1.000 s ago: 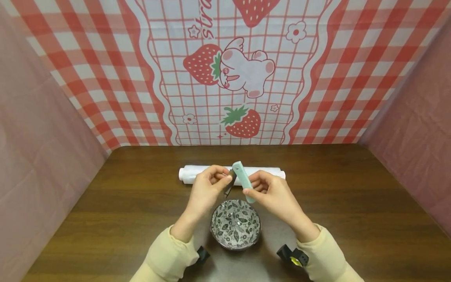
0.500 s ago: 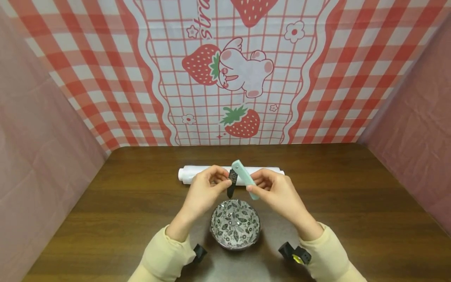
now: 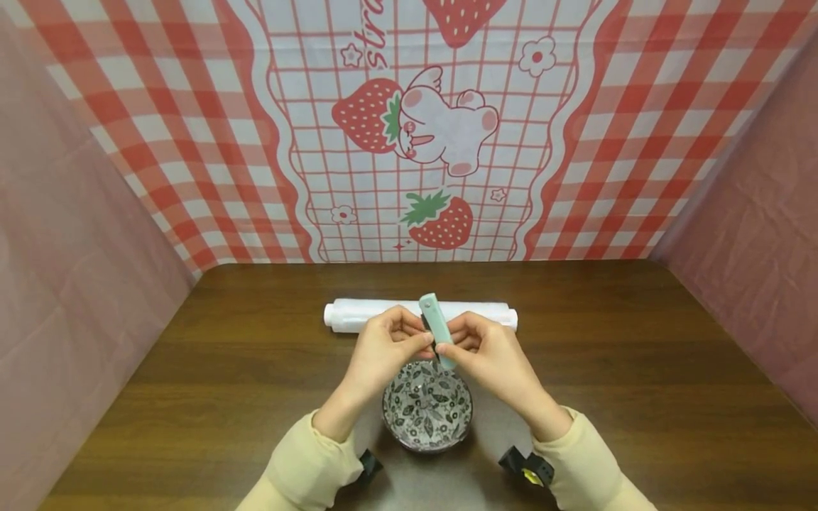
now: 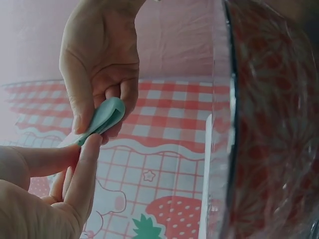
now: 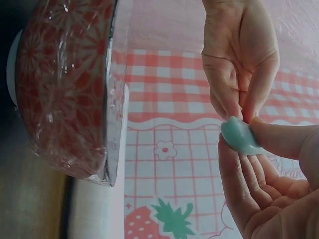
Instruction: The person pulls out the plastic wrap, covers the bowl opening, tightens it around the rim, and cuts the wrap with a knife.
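Over the bowl, both hands hold a folding knife with a mint-green handle (image 3: 437, 323) and a black blade. My right hand (image 3: 495, 353) grips the handle between thumb and fingers. The left hand (image 3: 382, 349) pinches the blade, which lies close alongside the handle and is mostly covered by fingers. In the left wrist view, the green handle (image 4: 106, 116) shows a slot along its edge. The right wrist view has the handle (image 5: 240, 137) between thumb and fingers, the blade out of sight. Below stands a round bowl (image 3: 427, 415) with a dark leaf pattern inside.
A white roll (image 3: 473, 310), apparently cling film, lies crosswise behind the hands on the brown wooden table (image 3: 192, 383). Shiny clear film covers the red outside of the bowl (image 5: 65, 89) in the wrist views. A strawberry-print cloth (image 3: 441, 135) hangs behind the table.
The blade has swung in from an angle toward the handle. My left hand has moved right and my right hand slightly left, bringing them closer together.
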Tool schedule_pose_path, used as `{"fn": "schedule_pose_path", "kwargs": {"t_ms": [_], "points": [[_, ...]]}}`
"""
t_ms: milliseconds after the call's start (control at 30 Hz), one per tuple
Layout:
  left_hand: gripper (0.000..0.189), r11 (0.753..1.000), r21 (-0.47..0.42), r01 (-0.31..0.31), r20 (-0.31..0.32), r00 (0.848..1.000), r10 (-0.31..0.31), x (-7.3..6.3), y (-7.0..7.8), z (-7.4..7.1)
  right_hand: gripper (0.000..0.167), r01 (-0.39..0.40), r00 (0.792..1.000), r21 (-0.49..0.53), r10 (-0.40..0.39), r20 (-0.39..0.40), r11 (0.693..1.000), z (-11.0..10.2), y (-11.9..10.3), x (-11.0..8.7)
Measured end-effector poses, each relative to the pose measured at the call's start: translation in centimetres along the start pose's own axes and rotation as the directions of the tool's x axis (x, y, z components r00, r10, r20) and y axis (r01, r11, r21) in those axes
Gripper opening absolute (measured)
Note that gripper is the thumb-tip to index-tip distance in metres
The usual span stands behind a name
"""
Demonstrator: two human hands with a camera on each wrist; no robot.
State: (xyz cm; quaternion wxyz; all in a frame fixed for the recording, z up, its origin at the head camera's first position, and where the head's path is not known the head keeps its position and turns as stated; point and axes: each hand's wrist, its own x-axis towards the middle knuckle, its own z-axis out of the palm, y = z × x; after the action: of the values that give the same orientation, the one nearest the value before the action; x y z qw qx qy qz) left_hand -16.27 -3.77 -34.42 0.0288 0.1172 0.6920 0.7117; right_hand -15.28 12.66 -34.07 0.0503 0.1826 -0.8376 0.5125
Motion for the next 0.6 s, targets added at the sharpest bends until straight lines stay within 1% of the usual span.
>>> {"fn": "schedule_pose_path", "kwargs": {"t_ms": [100, 167, 267, 400, 467, 600], "points": [[0.013, 1.0, -0.004, 0.02, 0.012, 1.0, -0.02, 0.04, -0.01, 0.02, 0.017, -0.008, 1.0, 0.007, 0.008, 0.019, 1.0, -0.05, 0.07, 0.03], [0.013, 1.0, -0.006, 0.028, 0.024, 0.999, -0.028, 0.06, -0.12, 0.04, 0.017, -0.01, 1.0, -0.008, 0.01, 0.029, 1.0, -0.07, 0.12, 0.03], [0.013, 0.999, -0.02, 0.033, 0.039, 0.999, -0.032, 0.07, -0.36, 0.13, 0.019, 0.021, 0.999, -0.088, -0.017, 0.045, 0.996, -0.16, 0.04, -0.04], [0.014, 1.0, -0.024, 0.015, 0.054, 0.998, -0.014, -0.02, -0.64, 0.35, 0.023, 0.093, 0.994, -0.211, -0.078, 0.077, 0.973, -0.38, -0.17, -0.15], [0.015, 1.0, -0.015, -0.002, 0.056, 0.998, 0.003, -0.11, -0.66, 0.53, 0.023, 0.104, 0.992, -0.229, -0.085, 0.091, 0.968, -0.54, -0.18, -0.13], [0.014, 0.999, 0.02, -0.032, 0.049, 0.998, 0.031, -0.24, -0.63, 0.93, 0.023, 0.092, 0.992, -0.226, -0.07, 0.107, 0.97, -0.75, 0.03, -0.03]]}}
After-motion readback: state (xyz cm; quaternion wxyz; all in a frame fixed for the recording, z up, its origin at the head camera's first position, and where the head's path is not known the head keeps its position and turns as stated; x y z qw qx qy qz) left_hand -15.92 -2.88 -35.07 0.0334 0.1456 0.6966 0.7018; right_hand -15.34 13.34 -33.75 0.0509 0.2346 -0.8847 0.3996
